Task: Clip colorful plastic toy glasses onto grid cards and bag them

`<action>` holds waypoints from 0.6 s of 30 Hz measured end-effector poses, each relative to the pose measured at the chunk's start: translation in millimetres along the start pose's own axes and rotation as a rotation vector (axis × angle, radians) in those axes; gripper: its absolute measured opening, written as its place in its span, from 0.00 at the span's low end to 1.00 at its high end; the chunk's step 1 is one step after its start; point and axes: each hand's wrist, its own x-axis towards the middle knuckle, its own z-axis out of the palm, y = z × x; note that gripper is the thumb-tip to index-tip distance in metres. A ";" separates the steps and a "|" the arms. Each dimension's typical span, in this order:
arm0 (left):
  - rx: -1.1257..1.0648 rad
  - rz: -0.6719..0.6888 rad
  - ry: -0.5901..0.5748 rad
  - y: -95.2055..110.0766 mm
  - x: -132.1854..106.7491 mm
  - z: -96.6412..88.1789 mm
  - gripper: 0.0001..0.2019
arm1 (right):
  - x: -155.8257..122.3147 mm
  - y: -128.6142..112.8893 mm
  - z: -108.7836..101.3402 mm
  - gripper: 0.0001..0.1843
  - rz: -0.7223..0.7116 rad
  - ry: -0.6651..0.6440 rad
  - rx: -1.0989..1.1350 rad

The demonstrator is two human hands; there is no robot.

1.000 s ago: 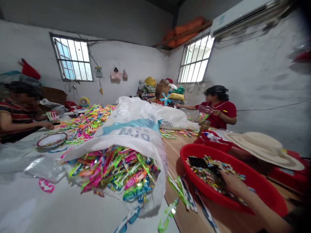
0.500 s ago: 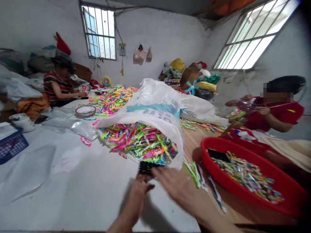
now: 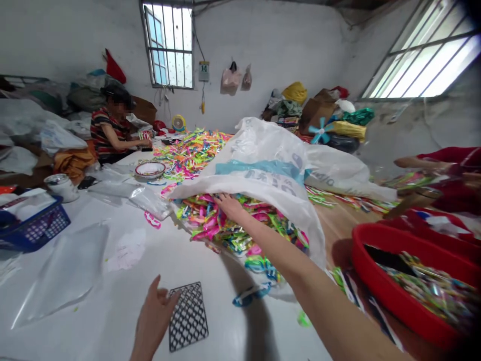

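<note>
My left hand (image 3: pixel 155 311) is low over the white table with its fingers apart, its thumb beside the upper left edge of a black plastic lattice panel (image 3: pixel 190 316). The panel lies flat on the tabletop. Farther forward, my right hand (image 3: pixel 229 206) rests on a heap of colourful small plastic pieces (image 3: pixel 210 220) at the mouth of a white woven sack (image 3: pixel 259 145). Its fingers are stretched out over the pieces; nothing shows in its grasp. A few blue pieces (image 3: pixel 251 294) have slid out below the heap.
A red tub (image 3: pixel 361 250) with wrapped pieces stands at right. On the left are a blue basket (image 3: pixel 41 230), clear plastic bags (image 3: pixel 71 271) and a white bowl (image 3: pixel 150 170). One person (image 3: pixel 112 125) works at the far left, another's red sleeve (image 3: pixel 447 155) shows at right.
Both hands were together at the black panel by the sack's mouth. The panel now lies nearer on the table, and my right hand has moved forward onto the heap. Blue pieces have spilled out.
</note>
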 end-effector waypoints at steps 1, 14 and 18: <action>0.091 0.080 0.030 10.3 15.5 -1.6 0.35 | 4.7 3.0 9.5 0.26 -0.023 -0.002 0.002; 0.474 0.467 -0.106 172.1 236.6 107.9 0.14 | -36.9 34.7 46.2 0.27 -0.202 -0.109 -0.046; 0.478 0.465 -0.157 183.2 270.5 124.0 0.14 | -28.5 35.6 58.7 0.32 -0.203 -0.122 -0.036</action>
